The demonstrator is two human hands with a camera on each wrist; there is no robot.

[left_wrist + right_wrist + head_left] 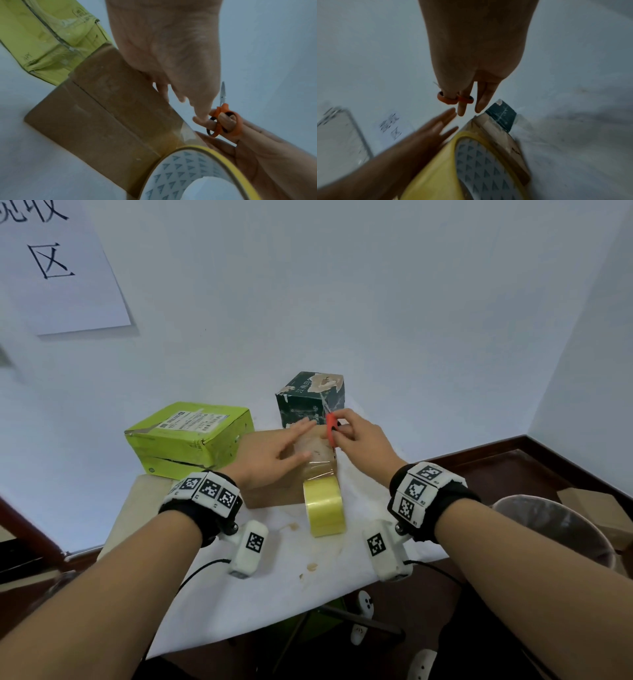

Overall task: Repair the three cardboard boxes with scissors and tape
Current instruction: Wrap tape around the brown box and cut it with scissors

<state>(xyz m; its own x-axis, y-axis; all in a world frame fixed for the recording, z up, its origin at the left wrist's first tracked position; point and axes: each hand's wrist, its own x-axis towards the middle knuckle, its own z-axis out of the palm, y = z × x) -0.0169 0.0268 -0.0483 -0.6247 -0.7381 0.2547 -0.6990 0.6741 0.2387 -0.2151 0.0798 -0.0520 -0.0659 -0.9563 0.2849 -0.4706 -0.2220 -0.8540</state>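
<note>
The brown box [274, 470] stands on the bench [274, 570], with the tape roll [325, 505] leaning at its near side, its strip still attached. The left hand [274, 453] presses flat, fingers [303, 426] straight, probably to fix the strip. The right hand [359, 440] grips the scissors [330, 428] through the loops, ready for cutting.

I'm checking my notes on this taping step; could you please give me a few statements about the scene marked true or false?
1. The right hand holds the scissors. True.
2. The left hand grips the tape roll. False: it lies flat on the brown box.
3. The tape roll stands on edge against the brown box. True.
4. The green box sits right of the dark box. False: left.
</note>
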